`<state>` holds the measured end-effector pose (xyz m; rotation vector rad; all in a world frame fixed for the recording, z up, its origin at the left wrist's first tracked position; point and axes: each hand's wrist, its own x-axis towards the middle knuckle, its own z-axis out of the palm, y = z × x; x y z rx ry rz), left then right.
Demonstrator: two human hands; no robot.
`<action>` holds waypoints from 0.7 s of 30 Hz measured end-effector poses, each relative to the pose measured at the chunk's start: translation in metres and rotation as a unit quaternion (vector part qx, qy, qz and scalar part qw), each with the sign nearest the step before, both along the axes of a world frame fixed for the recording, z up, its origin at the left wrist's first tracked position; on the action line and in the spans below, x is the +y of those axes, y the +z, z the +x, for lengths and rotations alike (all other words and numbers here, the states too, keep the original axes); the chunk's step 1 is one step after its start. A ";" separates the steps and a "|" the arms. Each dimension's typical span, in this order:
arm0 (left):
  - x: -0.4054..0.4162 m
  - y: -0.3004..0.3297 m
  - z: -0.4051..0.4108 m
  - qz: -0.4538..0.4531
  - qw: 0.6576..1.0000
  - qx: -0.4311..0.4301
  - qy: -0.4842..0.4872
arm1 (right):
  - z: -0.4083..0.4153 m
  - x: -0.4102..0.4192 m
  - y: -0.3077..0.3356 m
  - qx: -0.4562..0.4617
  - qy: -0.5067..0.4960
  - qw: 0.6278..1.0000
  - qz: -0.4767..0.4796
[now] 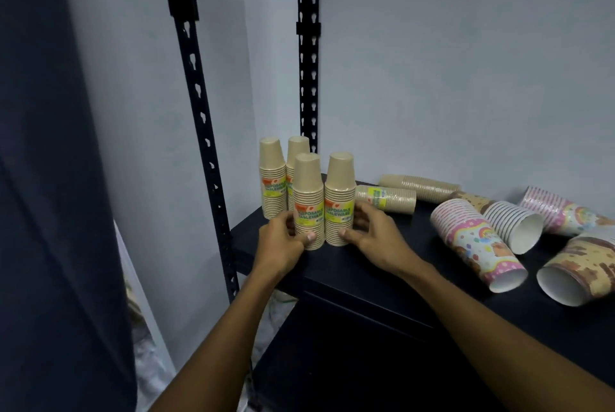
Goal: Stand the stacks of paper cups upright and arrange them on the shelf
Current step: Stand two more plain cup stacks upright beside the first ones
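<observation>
Four tan cup stacks stand upright, bases up, long axes vertical, clustered at the black shelf's (336, 265) left corner, centre of the frame. The left hand (283, 238) curls round the front-left stack (307, 202); the right hand (372, 233) grips the front-right stack (339, 198) beside it. Both forearms reach up from the bottom edge. To the right, two tan stacks (389, 198) lie on their sides, as do patterned stacks (476, 242) with open mouths facing the viewer.
</observation>
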<state>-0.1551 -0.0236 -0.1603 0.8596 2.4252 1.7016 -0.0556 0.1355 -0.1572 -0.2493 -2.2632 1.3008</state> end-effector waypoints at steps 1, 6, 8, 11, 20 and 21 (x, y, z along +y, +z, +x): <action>-0.006 0.000 -0.003 -0.002 1.000 0.002 0.011 | -0.007 -0.005 0.000 -0.002 0.003 1.000 -0.002; -0.024 0.002 -0.016 -0.015 0.998 0.010 0.055 | -0.037 -0.028 0.000 -0.012 -0.004 1.000 -0.004; -0.025 0.003 -0.019 -0.021 0.997 0.015 0.075 | -0.045 -0.034 0.001 -0.010 -0.019 1.000 0.006; -0.024 0.003 -0.022 -0.025 0.995 0.019 0.095 | -0.055 -0.038 0.001 -0.010 -0.035 0.999 0.017; -0.024 0.003 -0.036 -0.027 0.995 0.018 0.093 | -0.068 -0.035 -0.002 -0.008 -0.026 1.000 -0.011; -0.024 0.003 -0.037 -0.027 0.995 0.018 0.089 | -0.067 -0.035 -0.002 -0.008 -0.024 1.000 -0.013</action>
